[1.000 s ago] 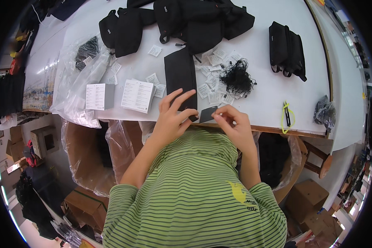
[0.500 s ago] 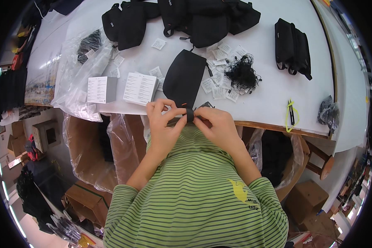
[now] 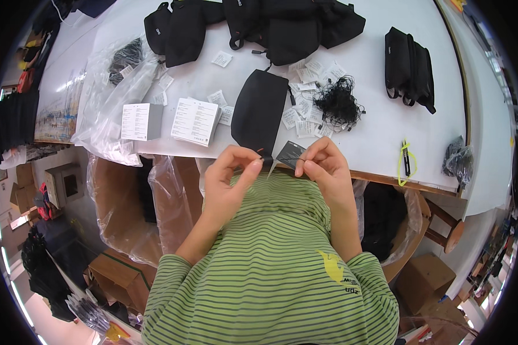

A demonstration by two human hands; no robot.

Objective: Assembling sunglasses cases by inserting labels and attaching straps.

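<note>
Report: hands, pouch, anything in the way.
Left hand pinching black pouch at near end. Right hand at dark card, grip unclear. Pouch on table. White tags, tangled strings close on its right.

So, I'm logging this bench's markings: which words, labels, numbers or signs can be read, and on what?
I won't copy wording, only place it:
White card stacks: rows of print, too small to read.
Loose white labels: too small.
Dark card by the right hand: pale marks, too small.
Black bags at the back: small pale marks.
Striped shirt: dark lettering below a yellow shape.
</note>
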